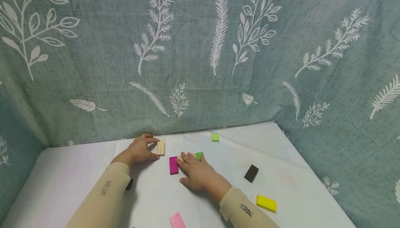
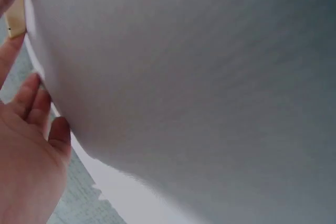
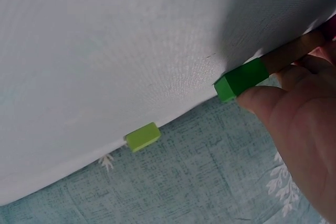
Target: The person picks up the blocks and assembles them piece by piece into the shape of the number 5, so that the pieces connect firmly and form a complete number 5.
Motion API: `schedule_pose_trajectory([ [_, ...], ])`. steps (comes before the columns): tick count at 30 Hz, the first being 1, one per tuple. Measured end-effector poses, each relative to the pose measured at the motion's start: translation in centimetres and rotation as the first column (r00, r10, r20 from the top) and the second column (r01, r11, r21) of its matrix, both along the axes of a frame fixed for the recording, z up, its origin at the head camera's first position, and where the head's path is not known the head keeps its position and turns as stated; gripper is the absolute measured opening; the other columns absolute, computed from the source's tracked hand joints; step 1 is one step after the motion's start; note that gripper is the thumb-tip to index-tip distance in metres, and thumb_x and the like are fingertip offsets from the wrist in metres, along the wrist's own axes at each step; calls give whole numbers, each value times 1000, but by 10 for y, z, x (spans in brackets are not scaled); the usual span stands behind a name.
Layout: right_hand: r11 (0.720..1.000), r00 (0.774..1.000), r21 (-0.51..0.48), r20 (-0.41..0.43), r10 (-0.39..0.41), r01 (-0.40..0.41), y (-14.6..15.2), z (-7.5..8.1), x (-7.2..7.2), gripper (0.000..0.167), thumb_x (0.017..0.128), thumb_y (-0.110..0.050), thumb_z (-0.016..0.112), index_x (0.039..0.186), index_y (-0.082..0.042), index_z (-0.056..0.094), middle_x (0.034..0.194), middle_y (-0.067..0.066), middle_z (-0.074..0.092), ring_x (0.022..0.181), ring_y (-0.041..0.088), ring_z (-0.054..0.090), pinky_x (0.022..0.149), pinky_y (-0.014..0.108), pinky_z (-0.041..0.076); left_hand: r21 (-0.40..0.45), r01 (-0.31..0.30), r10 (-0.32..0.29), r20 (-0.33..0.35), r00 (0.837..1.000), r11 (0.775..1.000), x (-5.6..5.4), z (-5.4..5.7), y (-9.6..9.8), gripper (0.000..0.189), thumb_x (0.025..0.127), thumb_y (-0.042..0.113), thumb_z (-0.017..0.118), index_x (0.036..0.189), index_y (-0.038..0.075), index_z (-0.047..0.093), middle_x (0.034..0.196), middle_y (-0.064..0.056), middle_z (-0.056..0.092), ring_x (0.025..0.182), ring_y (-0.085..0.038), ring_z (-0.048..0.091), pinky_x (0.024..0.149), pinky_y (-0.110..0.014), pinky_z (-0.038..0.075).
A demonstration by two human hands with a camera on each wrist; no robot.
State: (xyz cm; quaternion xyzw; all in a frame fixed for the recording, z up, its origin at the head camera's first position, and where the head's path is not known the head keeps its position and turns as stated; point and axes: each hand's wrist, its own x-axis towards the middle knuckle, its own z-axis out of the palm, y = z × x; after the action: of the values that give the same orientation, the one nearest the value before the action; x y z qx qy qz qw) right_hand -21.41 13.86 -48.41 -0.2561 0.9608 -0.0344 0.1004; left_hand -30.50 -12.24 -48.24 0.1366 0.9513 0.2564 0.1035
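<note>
My left hand [image 1: 140,149] pinches a pale wooden block [image 1: 160,148] with striped grain between thumb and index finger, near the back of the white table. The left wrist view shows only the end of that wooden block [image 2: 17,17] between two digits. To its right, a magenta block [image 1: 173,165], a plain wooden block [image 1: 179,158] and a green block [image 1: 200,155] stand in a row. Over this row lies my right hand [image 1: 198,172], its fingers spread and touching the blocks, hiding much of the plain one. In the right wrist view, one fingertip meets the green block [image 3: 244,80].
A lime block [image 1: 215,137] sits near the back edge. Toward the right are a black block [image 1: 251,173] and a yellow block [image 1: 266,203]; a pink block [image 1: 177,220] lies in front. Another black block [image 1: 129,184] is partly behind my left sleeve. Leaf-patterned cloth [image 1: 193,65] surrounds the table.
</note>
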Motion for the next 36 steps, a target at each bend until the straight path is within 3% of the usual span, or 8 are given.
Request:
schedule_pose_trajectory([
  [4, 1000, 1000, -3, 3, 7, -7, -1, 0, 0, 71, 97, -50, 61, 159, -31, 32, 168, -5, 25, 155, 20, 25, 121, 60, 25, 54, 39, -37, -30, 999, 998, 8, 2, -3, 73, 72, 24, 91, 137, 9, 62, 149, -25, 47, 139, -51, 40, 110, -66, 36],
  [7, 1000, 1000, -6, 5, 6, -6, -1, 0, 1, 70, 97, -50, 61, 159, -31, 33, 168, -4, 25, 155, 20, 25, 121, 60, 24, 128, 40, -32, -65, 997, 991, 19, 1, -5, 73, 71, 21, 92, 136, 8, 62, 144, -22, 55, 138, -47, 45, 112, -63, 36],
  [11, 1000, 1000, -11, -1, 4, -4, -1, 0, 4, 70, 97, -49, 61, 158, -30, 34, 168, -4, 25, 155, 21, 25, 121, 61, 24, 197, 5, 7, -62, 998, 980, 43, 0, -8, 73, 73, 24, 91, 138, 10, 61, 144, -17, 56, 138, -44, 46, 112, -63, 36],
  [16, 1000, 1000, -20, 10, 0, 0, -3, 1, 6, 70, 97, -49, 61, 159, -30, 33, 168, -4, 24, 155, 21, 25, 122, 60, 24, 218, -16, 22, -22, 1000, 976, 78, 9, -6, 72, 71, 23, 92, 136, 12, 63, 141, -16, 59, 137, -44, 48, 110, -64, 37],
  [21, 1000, 1000, -10, 11, -5, 5, -1, 1, 4, 71, 97, -50, 60, 159, -31, 31, 168, -5, 22, 156, 20, 23, 122, 59, 22, 182, 61, -56, -34, 998, 981, 104, 17, 8, 71, 64, 24, 96, 129, 13, 69, 128, -9, 67, 127, -38, 57, 108, -60, 42],
  [24, 1000, 1000, -5, 10, -11, 11, 2, 1, 3, 71, 97, -50, 61, 159, -31, 32, 168, -5, 22, 156, 20, 23, 122, 59, 22, 134, 125, -120, -45, 992, 983, 116, 18, 20, 71, 61, 26, 97, 125, 14, 71, 121, -5, 69, 119, -34, 62, 104, -58, 46],
  [26, 1000, 1000, -6, 5, -7, 7, 2, 1, 2, 71, 97, -50, 60, 159, -30, 32, 168, -5, 22, 156, 20, 23, 122, 59, 23, 108, 134, -130, -41, 991, 985, 123, 17, 28, 71, 59, 26, 97, 124, 14, 72, 119, -4, 70, 116, -33, 63, 103, -57, 47],
  [36, 1000, 1000, -7, -13, 14, -15, 0, 6, 5, 70, 97, -49, 61, 159, -29, 34, 168, -3, 24, 155, 21, 25, 121, 59, 26, -52, 28, -33, -100, 994, 998, 149, 10, 55, 71, 57, 27, 97, 123, 14, 73, 119, -7, 66, 112, -31, 63, 94, -53, 53],
])
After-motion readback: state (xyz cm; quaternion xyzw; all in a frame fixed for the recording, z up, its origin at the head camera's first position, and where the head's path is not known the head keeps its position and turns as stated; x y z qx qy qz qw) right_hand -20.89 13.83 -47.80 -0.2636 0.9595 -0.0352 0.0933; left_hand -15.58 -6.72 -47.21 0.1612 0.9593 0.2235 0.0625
